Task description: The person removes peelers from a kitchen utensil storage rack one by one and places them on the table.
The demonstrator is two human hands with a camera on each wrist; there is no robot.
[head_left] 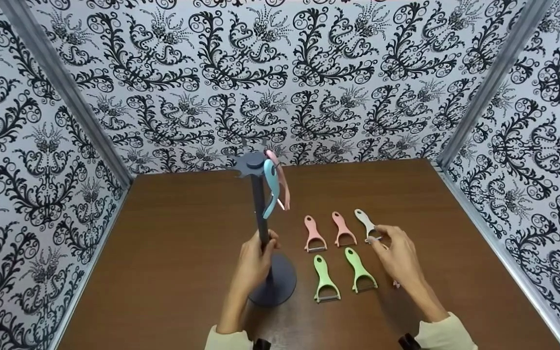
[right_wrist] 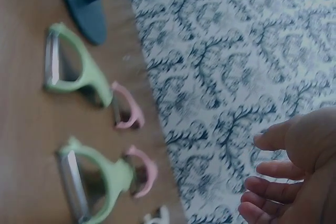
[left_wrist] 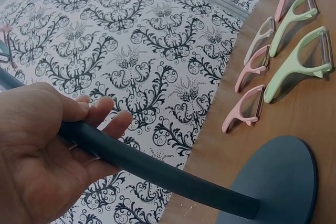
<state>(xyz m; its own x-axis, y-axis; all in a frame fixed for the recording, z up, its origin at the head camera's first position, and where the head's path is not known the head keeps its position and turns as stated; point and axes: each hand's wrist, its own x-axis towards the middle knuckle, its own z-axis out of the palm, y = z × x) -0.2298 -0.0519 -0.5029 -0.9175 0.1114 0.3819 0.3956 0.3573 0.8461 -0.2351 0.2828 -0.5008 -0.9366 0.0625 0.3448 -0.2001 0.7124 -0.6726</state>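
Note:
My left hand [head_left: 254, 257] grips the pole of a dark grey stand [head_left: 259, 204], fingers and thumb curled round it above the round base. From the stand's notched top hang a blue peeler [head_left: 272, 182] and a pink peeler [head_left: 284, 182]. My right hand [head_left: 399, 255] is over the table, overlapping the lower end of a white peeler [head_left: 364, 219] in the head view. In the right wrist view its fingers [right_wrist: 278, 170] are relaxed and apart, holding nothing. Two green peelers [head_left: 323, 274] lie nearest that hand, in front of two pink peelers [head_left: 311, 227].
Another pink peeler [head_left: 396, 283] lies mostly hidden under my right hand. The brown table [head_left: 178, 233] is enclosed by patterned walls [head_left: 241, 73], with metal rails [head_left: 518, 301] along its sides.

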